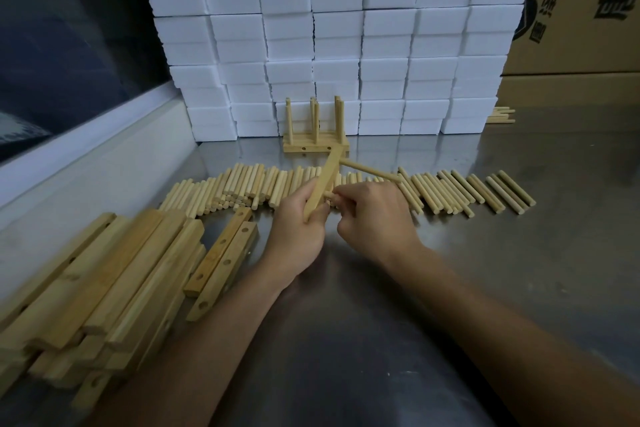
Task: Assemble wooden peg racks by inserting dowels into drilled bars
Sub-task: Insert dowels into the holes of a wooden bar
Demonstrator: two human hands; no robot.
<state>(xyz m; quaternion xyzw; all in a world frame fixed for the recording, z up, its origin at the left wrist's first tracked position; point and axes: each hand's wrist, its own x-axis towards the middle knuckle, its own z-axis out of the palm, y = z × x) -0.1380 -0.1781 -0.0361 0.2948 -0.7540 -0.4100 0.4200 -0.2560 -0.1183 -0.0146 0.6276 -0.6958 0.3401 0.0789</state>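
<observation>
Wooden bar (325,180) tilted upright, dowel (370,170) sideways

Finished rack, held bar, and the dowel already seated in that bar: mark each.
Finished rack (313,148): head view, front base bar.
Held bar (327,177): head view, mid-length.
Seated dowel (370,171): head view, shaft middle.

Bar (325,180): pale wood, tilted, one dowel (369,170) seated near its far end, jutting right. Loose dowels (446,192) in a row behind bar; drilled bars (114,274) piled left of it.
</observation>
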